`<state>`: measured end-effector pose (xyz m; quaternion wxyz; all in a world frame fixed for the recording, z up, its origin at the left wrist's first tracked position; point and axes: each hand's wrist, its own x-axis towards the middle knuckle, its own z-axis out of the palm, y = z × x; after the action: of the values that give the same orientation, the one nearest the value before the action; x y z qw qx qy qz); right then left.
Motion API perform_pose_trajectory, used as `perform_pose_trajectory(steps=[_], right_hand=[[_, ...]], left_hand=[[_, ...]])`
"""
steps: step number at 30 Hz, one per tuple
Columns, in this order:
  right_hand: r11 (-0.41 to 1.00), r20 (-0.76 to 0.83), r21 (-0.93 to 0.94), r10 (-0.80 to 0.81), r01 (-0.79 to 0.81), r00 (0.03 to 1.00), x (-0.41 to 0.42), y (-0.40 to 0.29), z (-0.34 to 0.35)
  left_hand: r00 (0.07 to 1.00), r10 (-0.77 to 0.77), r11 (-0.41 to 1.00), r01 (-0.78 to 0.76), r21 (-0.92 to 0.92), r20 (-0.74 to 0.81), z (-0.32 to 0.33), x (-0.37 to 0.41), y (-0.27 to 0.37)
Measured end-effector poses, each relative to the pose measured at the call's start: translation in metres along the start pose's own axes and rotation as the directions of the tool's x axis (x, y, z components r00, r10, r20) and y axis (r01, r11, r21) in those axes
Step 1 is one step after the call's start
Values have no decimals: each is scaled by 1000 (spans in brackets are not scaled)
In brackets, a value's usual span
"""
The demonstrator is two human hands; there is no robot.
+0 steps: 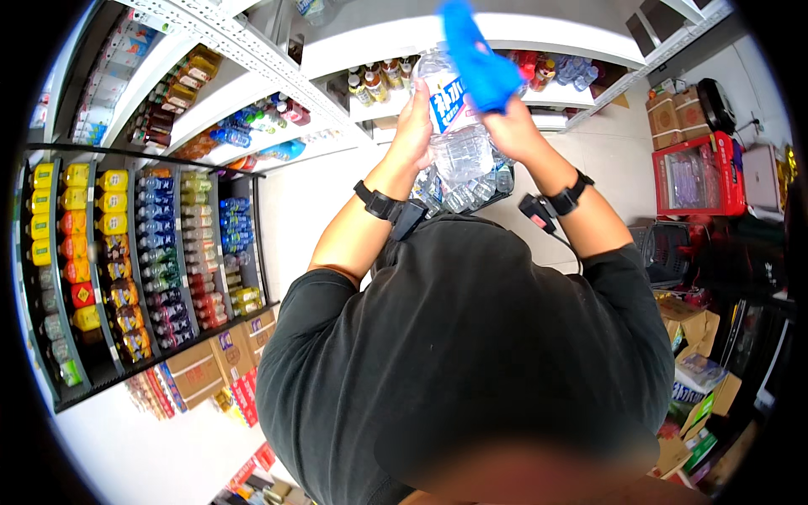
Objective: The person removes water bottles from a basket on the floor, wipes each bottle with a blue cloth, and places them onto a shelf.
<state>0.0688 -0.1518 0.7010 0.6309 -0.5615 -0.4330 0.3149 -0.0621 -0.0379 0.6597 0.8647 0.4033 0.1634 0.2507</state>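
Note:
My left hand (413, 129) grips the side of a large clear plastic bottle (464, 154), which has a blue and white label bearing writing. A blue cloth (480, 69), blurred at its upper end, is in my right hand (512, 129). The cloth hangs over the bottle's right side and hides part of the label. Under the bottle, several smaller clear bottles (457, 201) lie in a dark-edged container, partly hidden by my body.
White shelving (536, 31) with several drinks bottles (372, 82) stands in front. At left is a black-framed drinks rack (265, 240). A red-framed case (697, 177), a mesh-backed chair (666, 252) and cardboard boxes (688, 315) line the right.

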Motion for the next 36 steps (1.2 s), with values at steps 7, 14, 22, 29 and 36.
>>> perform_pose_trajectory(steps=[7,14,22,29,36], right_hand=[[577,486,-559,-353,595,800,-5,-28,53],[836,-154,-405,-462,370,874,-15,35,131],[536,124,797,306,-278,944,-32,-6,206],[476,173,739,551,-478,816,-42,26,195],[940,-80,-337,-92,60,993,-4,3,173]], left_hand=[[983,-58,939,113,-325,177,-46,-10,61],[906,422,890,-423,-171,-42,-42,-49,118],[853,481,872,-489,-11,204,-106,-86,134],[990,115,973,-128,-194,-75,-107,-81,115],[994,-110,992,108,-67,-23,-94,-73,86]])
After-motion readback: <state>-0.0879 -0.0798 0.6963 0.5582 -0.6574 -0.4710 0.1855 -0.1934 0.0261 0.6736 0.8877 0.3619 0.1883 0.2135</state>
